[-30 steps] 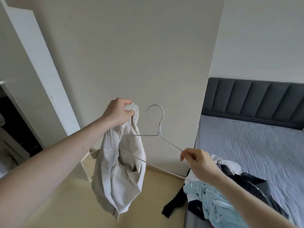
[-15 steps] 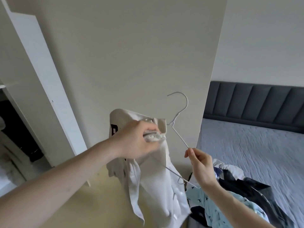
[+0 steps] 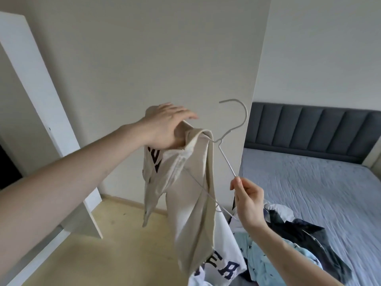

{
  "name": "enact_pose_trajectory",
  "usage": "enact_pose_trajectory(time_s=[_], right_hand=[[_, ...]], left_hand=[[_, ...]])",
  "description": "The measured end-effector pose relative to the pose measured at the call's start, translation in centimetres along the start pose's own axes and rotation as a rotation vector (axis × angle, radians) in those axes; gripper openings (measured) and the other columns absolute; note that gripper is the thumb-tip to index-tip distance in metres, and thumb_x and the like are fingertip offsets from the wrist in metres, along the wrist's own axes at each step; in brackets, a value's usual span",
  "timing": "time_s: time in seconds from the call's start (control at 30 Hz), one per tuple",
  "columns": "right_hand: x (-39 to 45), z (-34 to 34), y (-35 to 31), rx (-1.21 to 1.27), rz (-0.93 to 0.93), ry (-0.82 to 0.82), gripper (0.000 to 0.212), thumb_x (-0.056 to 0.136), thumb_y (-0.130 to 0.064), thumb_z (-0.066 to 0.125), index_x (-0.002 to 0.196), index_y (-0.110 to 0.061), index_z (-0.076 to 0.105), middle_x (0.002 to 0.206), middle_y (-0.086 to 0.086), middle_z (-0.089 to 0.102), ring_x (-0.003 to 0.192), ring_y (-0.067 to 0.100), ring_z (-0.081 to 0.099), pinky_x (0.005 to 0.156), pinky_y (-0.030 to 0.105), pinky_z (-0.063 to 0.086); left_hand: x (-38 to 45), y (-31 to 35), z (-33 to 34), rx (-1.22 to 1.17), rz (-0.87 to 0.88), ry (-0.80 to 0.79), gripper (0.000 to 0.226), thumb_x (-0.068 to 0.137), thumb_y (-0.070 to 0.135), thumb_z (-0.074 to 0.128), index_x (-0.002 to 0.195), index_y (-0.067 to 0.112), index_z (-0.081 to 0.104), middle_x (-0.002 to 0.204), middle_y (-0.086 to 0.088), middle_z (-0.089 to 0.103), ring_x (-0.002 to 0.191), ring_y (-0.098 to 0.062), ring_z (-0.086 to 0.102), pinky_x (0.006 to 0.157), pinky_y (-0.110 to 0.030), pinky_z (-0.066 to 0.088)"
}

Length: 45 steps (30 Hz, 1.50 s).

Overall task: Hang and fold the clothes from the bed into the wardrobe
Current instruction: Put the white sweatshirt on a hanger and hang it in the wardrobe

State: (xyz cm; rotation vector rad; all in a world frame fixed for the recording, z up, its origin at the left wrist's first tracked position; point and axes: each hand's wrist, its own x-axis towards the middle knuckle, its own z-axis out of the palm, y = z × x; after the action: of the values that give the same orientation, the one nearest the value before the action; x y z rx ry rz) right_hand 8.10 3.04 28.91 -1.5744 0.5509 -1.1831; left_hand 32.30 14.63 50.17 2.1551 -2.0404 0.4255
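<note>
We are pinching the white wire hanger (image 3: pixel 224 159) by one arm with the right hand (image 3: pixel 248 200). The left hand (image 3: pixel 165 125) — fingers extended — is pressing the beige shirt (image 3: pixel 191 195) onto the hanger's other shoulder, above the clothes pile (image 3: pixel 288 240) on the bed (image 3: pixel 321 193).
</note>
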Motion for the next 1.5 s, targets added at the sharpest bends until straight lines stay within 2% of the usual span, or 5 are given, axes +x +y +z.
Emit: enact_pose_trajectory(time_s=[0.13, 0.4, 0.8, 1.03, 1.5], right_hand=[[0.6, -0.4, -0.5, 0.02, -0.004, -0.053, 0.042, 0.095, -0.056, 0.058, 0.077, -0.019, 0.07, 0.054, -0.004, 0.027, 0.05, 0.013, 0.022, 0.049, 0.023, 0.02], [-2.6, -2.8, 4.0, 0.103, 0.272, 0.044, 0.061, 0.092, -0.077, 0.041, 0.134, -0.035, 0.059, 0.123, -0.003, 0.068, 0.116, 0.017, 0.064, 0.112, 0.045, 0.044], [-8.1, 9.1, 7.2, -0.294, 0.364, -0.382, 0.072, 0.065, -0.09, 0.068, 0.122, -0.049, 0.053, 0.121, -0.032, 0.055, 0.115, -0.011, 0.052, 0.093, 0.016, 0.045], [-5.5, 11.3, 8.9, -0.519, 0.308, -0.281, 0.007, 0.086, -0.038, 0.059, 0.09, -0.033, 0.057, 0.088, -0.012, 0.063, 0.085, 0.014, 0.066, 0.069, 0.027, 0.051], [12.1, -4.0, -2.0, -0.424, 0.21, 0.025, 0.025, 0.092, -0.025, 0.062, 0.086, -0.002, 0.068, 0.064, 0.001, 0.051, 0.061, 0.017, 0.042, 0.051, 0.029, 0.029]], left_hand=[[2.0, 0.5, 1.0, 0.051, -0.078, 0.134, 0.015, 0.074, 0.036, 0.049, 0.069, 0.023, 0.048, 0.058, 0.006, 0.051, 0.057, -0.01, 0.046, 0.05, -0.026, 0.026], [2.0, -0.1, 1.2, -0.05, -0.183, 0.261, 0.034, 0.073, 0.041, 0.061, 0.062, 0.01, 0.052, 0.052, -0.003, 0.051, 0.054, -0.02, 0.047, 0.044, -0.025, 0.025], [0.8, -2.8, -0.9, -0.126, -0.283, 0.276, 0.04, 0.07, 0.048, 0.055, 0.073, 0.009, 0.064, 0.059, -0.006, 0.058, 0.062, -0.028, 0.056, 0.055, -0.044, 0.051], [-1.1, -4.1, -2.5, -0.13, -0.291, 0.347, 0.037, 0.069, 0.046, 0.055, 0.062, 0.01, 0.059, 0.05, -0.003, 0.051, 0.054, -0.026, 0.051, 0.052, -0.041, 0.046], [-8.7, -10.0, 0.2, 0.14, -0.315, 0.081, 0.049, 0.075, 0.067, 0.035, 0.07, 0.031, 0.067, 0.06, 0.013, 0.063, 0.065, -0.014, 0.06, 0.057, -0.027, 0.04]])
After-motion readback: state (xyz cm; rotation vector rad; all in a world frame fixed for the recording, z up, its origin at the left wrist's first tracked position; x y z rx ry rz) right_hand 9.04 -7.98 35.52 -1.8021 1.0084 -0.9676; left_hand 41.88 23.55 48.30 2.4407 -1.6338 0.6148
